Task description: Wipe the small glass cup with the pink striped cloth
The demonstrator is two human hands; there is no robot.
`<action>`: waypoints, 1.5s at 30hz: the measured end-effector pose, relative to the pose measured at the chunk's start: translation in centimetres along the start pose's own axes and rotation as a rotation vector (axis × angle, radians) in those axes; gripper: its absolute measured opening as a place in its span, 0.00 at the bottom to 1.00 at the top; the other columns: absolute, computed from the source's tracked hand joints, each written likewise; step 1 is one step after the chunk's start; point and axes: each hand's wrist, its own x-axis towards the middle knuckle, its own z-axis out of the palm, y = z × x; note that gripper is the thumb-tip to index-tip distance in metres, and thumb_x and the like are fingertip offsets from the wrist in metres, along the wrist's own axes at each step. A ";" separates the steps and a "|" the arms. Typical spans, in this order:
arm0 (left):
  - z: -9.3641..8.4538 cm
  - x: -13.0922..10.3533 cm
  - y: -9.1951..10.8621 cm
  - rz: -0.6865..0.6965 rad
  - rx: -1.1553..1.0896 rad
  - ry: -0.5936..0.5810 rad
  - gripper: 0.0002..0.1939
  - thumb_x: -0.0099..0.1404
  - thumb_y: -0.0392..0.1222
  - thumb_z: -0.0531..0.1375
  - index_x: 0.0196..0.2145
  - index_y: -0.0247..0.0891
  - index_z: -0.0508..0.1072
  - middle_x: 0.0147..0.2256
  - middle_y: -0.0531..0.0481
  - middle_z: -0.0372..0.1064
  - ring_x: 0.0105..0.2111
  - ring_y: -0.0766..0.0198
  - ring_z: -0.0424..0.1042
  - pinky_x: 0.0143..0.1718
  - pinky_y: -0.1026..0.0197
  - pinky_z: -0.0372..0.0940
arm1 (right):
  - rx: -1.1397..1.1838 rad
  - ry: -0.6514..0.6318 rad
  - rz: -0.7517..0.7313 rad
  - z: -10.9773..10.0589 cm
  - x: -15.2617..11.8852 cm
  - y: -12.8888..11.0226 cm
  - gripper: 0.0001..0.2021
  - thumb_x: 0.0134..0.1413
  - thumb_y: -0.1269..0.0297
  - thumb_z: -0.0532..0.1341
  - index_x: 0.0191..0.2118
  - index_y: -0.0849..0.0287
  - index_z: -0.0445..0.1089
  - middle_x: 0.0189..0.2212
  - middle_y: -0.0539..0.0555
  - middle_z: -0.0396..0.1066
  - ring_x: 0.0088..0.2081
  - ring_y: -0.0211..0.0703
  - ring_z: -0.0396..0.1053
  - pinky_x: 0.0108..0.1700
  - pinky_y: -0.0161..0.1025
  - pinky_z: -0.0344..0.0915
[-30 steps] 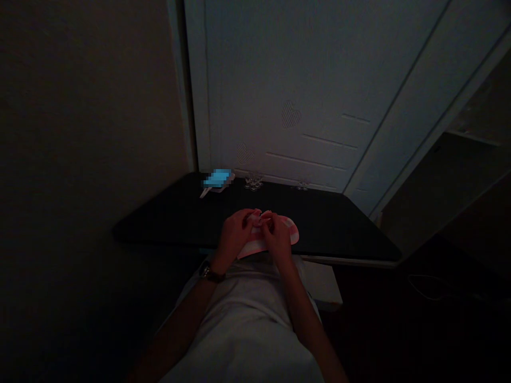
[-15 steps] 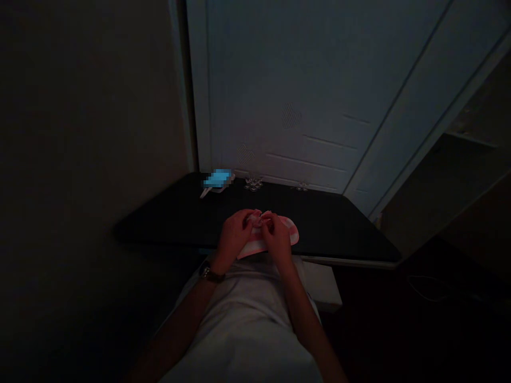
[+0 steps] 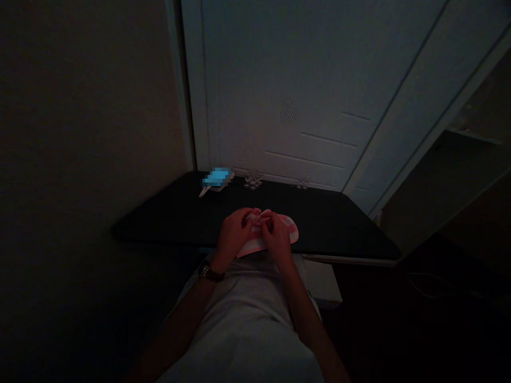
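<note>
A pink-and-white striped cloth piece (image 3: 252,246) with a rounded right end lies at the near edge of the dark table. My left hand (image 3: 233,234) pinches a bunched, pale pink part of it between thumb and fingers. Close beside it, my right hand (image 3: 278,238) is also closed, its thumb and fingertips on the same gathered part. The dim light hides what exactly sits between the fingertips. A dark-banded watch (image 3: 211,272) is on my left wrist.
On the dark table (image 3: 159,215) stands a device with a bright, blurred-out screen (image 3: 216,177). Small clear, shiny pieces (image 3: 253,181) and a second little group (image 3: 302,183) lie along the back, against a pale panel (image 3: 319,64). A white box (image 3: 325,282) is below the front edge.
The view has shifted very slightly and looks a little brighter. Both hands keep their hold on the cloth with hardly any visible movement.
</note>
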 end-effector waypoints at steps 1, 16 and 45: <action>0.0 0.0 0.0 0.000 0.003 -0.001 0.12 0.61 0.38 0.52 0.42 0.38 0.70 0.42 0.48 0.71 0.40 0.63 0.71 0.41 0.62 0.65 | 0.005 -0.002 0.001 0.0 0.0 0.0 0.10 0.52 0.72 0.49 0.39 0.57 0.63 0.32 0.49 0.69 0.32 0.37 0.67 0.35 0.33 0.61; 0.0 0.1 0.0 -0.001 0.012 -0.006 0.12 0.62 0.38 0.51 0.41 0.38 0.70 0.42 0.48 0.72 0.40 0.62 0.71 0.41 0.62 0.65 | -0.022 0.005 0.005 -0.1 -0.1 -0.1 0.10 0.52 0.71 0.49 0.39 0.56 0.64 0.32 0.50 0.69 0.32 0.38 0.67 0.35 0.34 0.61; -0.1 0.1 0.0 0.005 0.040 -0.005 0.13 0.61 0.36 0.51 0.42 0.38 0.70 0.42 0.48 0.71 0.40 0.62 0.71 0.40 0.62 0.66 | -0.031 -0.010 0.010 0.0 -0.1 -0.2 0.11 0.53 0.71 0.49 0.40 0.56 0.63 0.32 0.49 0.69 0.31 0.37 0.67 0.35 0.33 0.61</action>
